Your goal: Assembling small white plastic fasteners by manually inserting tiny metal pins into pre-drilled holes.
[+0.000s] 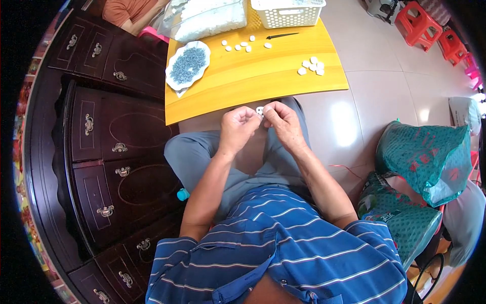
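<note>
Both hands meet above the lap, the left hand (238,124) and right hand (282,121) pinching a small white plastic piece (259,110) between fingertips, close to the yellow wooden table (263,76) for reach.

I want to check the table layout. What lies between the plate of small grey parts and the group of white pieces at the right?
Head view: only bare yellow table lies between the plate and the white pieces.

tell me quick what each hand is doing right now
Left hand: fingers pinched shut on the small white piece.
Right hand: fingers pinched shut on the same piece.
</note>
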A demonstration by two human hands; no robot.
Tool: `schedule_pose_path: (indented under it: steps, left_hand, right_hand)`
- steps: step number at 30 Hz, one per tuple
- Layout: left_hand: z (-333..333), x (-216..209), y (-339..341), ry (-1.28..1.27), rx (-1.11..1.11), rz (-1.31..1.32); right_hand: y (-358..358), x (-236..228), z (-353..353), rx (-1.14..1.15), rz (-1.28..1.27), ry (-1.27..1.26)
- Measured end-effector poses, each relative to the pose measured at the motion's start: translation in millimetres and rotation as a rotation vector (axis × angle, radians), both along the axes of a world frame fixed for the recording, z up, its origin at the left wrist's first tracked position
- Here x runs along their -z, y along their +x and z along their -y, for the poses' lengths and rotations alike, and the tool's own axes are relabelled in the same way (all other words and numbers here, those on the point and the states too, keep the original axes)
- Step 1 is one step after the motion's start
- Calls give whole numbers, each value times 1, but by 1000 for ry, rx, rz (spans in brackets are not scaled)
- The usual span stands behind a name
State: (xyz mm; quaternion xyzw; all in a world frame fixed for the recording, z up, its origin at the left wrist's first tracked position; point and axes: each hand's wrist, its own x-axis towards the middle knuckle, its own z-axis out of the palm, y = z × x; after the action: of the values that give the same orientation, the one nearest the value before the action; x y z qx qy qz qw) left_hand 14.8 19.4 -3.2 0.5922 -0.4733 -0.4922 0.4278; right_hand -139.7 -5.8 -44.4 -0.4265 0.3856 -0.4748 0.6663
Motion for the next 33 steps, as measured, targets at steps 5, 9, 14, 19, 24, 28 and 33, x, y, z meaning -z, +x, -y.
schedule_pose_path:
  steps: [5, 9, 14, 19, 24, 28, 33]
  left_hand:
    - [-4, 1, -1, -15, -1, 75]
    - [-5, 10, 0, -207, 3, 78]
    - [-5, 9, -4, -371, -57, 136]
    - [-3, 8, 0, -467, 36, 391]
    - [0, 3, 2, -472, 103, 404]
    - [2, -2, 5, -440, 141, 446]
    - [5, -5, 6, -450, 163, 464]
  right_hand:
    - [-1, -2, 0, -47, 49, 55]
    - [-1, 1, 2, -72, 38, 55]
    - [-1, 7, 3, -84, 35, 40]
    - [0, 5, 1, -87, 54, 60]
    - [1, 8, 2, -70, 90, 57]
    - [-1, 9, 1, -114, 75, 63]
    - [-1, 5, 0, -111, 85, 70]
